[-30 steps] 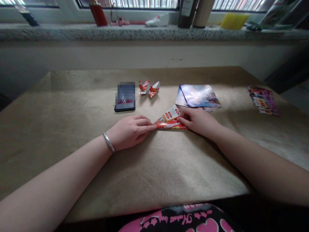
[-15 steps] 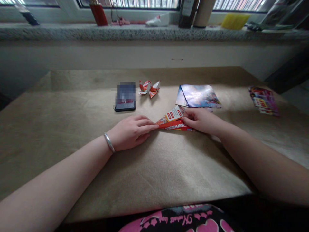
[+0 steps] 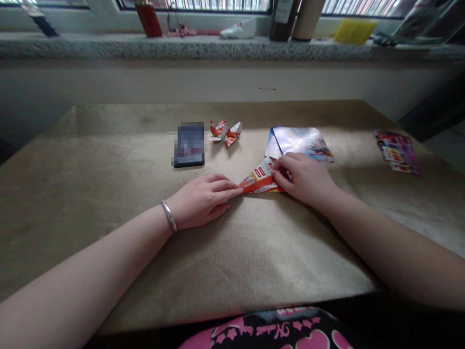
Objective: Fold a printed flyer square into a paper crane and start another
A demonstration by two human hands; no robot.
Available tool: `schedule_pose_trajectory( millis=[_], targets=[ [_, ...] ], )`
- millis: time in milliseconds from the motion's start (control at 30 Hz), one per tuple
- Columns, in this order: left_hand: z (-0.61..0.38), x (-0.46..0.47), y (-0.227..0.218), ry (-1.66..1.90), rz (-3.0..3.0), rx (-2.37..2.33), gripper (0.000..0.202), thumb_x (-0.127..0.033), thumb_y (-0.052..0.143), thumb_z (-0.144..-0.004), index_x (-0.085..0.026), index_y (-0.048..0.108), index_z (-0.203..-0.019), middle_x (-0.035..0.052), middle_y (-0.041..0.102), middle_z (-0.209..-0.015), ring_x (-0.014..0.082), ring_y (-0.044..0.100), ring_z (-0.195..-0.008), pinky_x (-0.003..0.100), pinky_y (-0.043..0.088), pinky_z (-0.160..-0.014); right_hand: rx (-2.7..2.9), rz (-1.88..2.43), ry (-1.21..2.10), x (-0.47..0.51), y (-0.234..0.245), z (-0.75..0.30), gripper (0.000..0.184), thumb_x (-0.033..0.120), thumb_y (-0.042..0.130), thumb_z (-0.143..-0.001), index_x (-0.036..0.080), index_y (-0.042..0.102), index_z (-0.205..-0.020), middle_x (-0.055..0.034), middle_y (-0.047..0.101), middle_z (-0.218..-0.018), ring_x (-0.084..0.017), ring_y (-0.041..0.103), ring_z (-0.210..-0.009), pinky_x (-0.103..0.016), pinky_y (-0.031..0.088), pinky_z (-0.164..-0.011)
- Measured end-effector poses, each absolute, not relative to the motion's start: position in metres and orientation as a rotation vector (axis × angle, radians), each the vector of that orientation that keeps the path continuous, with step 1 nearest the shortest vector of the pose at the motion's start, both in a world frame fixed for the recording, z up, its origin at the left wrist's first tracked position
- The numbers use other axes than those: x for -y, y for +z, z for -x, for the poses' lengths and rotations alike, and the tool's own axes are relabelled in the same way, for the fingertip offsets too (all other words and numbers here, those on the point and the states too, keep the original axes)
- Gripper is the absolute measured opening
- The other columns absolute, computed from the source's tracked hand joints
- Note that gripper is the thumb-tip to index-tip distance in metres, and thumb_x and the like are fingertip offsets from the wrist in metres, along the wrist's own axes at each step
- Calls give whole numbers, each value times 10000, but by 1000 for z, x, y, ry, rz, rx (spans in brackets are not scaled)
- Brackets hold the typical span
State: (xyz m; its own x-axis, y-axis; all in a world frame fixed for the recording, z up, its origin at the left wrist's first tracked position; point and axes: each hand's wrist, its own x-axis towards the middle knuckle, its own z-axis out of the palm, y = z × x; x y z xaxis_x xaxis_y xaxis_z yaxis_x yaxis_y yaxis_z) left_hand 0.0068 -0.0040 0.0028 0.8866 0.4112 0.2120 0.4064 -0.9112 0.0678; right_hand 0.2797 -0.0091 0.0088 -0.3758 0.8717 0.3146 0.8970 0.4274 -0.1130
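Observation:
A folded sheet of printed paper (image 3: 259, 179), red, orange and white, lies on the table between my hands as a narrow wedge pointing left. My left hand (image 3: 205, 199) rests flat with stretched fingers, its index fingertip touching the wedge's pointed end. At the wide end, my right hand (image 3: 303, 179) has thumb and fingers closed on the paper and covers part of it. Behind the wedge stands a folded paper figure (image 3: 225, 133) in orange and white with raised points. Glossy printed sheets (image 3: 303, 140) lie just beyond my right hand.
A dark phone (image 3: 189, 145) with a blurred-out screen lies left of the paper figure. More colourful printed paper (image 3: 397, 151) is at the table's right. The brown-covered table (image 3: 232, 261) meets a wall below a stone windowsill (image 3: 203, 49) holding a red container (image 3: 148, 19) and a yellow object (image 3: 355, 31).
My right hand has turned and shifted slightly up over the wedge's wide end, covering more of it. The left hand has moved slightly right and keeps its fingertip on the point.

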Motion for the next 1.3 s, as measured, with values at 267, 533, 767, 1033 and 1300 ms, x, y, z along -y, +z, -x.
schedule_pose_trajectory(
  millis=[267,533,767,1033,1300],
  targets=[
    [-8,4,3,393,-3071,-595,376,-212,456,-913,-179,530,-1280,74,630,-1188,212,552,-1062,384,505,-921,2619,1094,-351,20,3,-259,263,330,444,-906,203,664,-841,-44,681,-859,-220,552,-905,-450,228,-1081],
    [-9,5,4,379,-3099,-601,374,-214,448,-914,-170,541,-1274,77,639,-1173,219,559,-1055,388,516,-906,2620,1195,-291,16,0,-250,279,327,419,-915,190,636,-808,-45,643,-794,-215,548,-838,-467,216,-1066],
    [-8,6,4,355,-3125,-613,378,-210,464,-901,-171,546,-1268,62,636,-1190,219,560,-1079,377,498,-924,2541,1304,48,0,-6,-255,200,352,509,-859,185,566,-764,-61,617,-819,-206,531,-815,-320,381,-754],
    [-8,8,4,287,-3146,-682,363,-237,455,-906,-188,562,-1250,53,626,-1211,225,560,-1105,387,477,-940,2487,1353,191,-2,-9,-254,164,308,533,-824,188,512,-715,-49,593,-748,-187,504,-757,-283,339,-671],
    [-8,6,1,297,-3121,-676,357,-227,463,-899,-180,572,-1235,67,631,-1193,223,570,-1089,380,499,-917,2501,1380,180,-3,-9,-253,163,304,525,-824,191,504,-708,-56,594,-756,-192,501,-761,-286,330,-673]
  ],
)
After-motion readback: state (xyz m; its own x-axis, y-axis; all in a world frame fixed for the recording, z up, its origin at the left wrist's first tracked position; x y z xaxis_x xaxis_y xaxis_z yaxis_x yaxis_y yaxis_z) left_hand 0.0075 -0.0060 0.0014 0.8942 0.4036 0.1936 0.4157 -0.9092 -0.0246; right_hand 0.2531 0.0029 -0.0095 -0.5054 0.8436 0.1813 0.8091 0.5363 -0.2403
